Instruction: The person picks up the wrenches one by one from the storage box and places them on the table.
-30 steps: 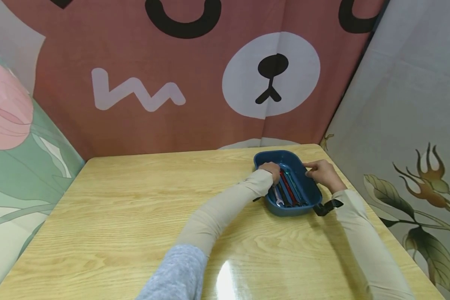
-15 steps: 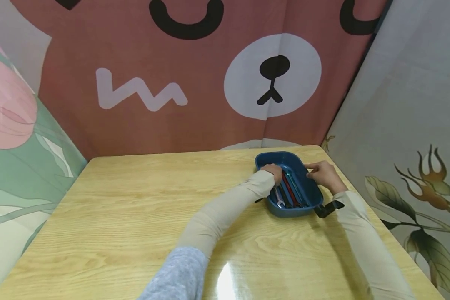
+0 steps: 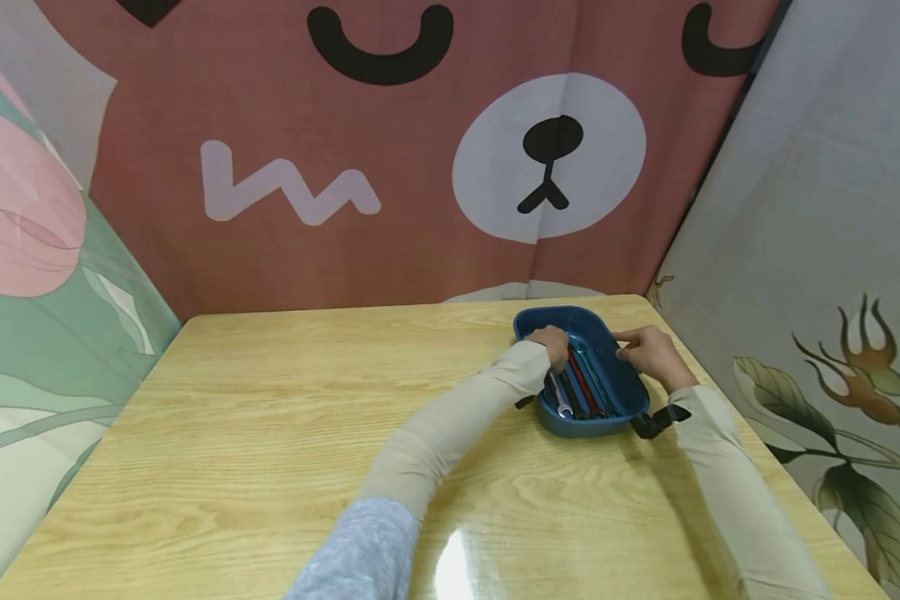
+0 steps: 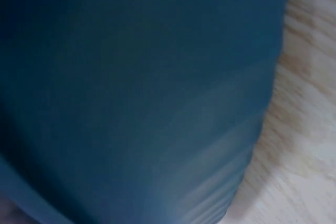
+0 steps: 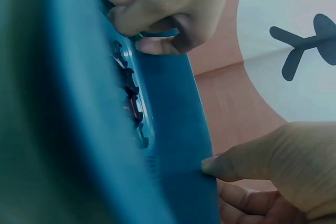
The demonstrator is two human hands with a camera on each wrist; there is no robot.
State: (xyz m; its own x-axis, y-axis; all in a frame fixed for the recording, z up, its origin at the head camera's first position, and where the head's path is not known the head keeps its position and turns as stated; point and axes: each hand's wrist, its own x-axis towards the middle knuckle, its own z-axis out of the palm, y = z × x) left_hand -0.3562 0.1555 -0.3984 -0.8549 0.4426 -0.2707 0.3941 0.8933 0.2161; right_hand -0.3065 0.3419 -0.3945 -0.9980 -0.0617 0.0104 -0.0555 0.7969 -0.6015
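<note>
In the head view a blue plastic bin (image 3: 596,429) stands at the table's back right. Inside lie a silver wrench (image 3: 562,406), a red wrench (image 3: 583,383), a green wrench (image 3: 591,371) and dark ones, side by side. My left hand (image 3: 551,346) reaches over the bin's left wall, fingers bent down among the wrenches. In the right wrist view a speck of green shows beside its thumb; I cannot tell whether it grips anything. My right hand (image 5: 273,177) pinches the bin's right wall, thumb on the inside and fingers behind. The bin's side fills most of the left wrist view.
The wooden table (image 3: 270,442) stretches left and forward of the bin. A bear-print cloth (image 3: 412,242) hangs along its back edge, and a flowered cloth (image 3: 817,250) hangs close by the right hand. A black wrist camera (image 3: 656,419) sits beside the bin.
The head view has shifted slightly, so everything sits a little lower and farther right. Both hands keep their places at the bin.
</note>
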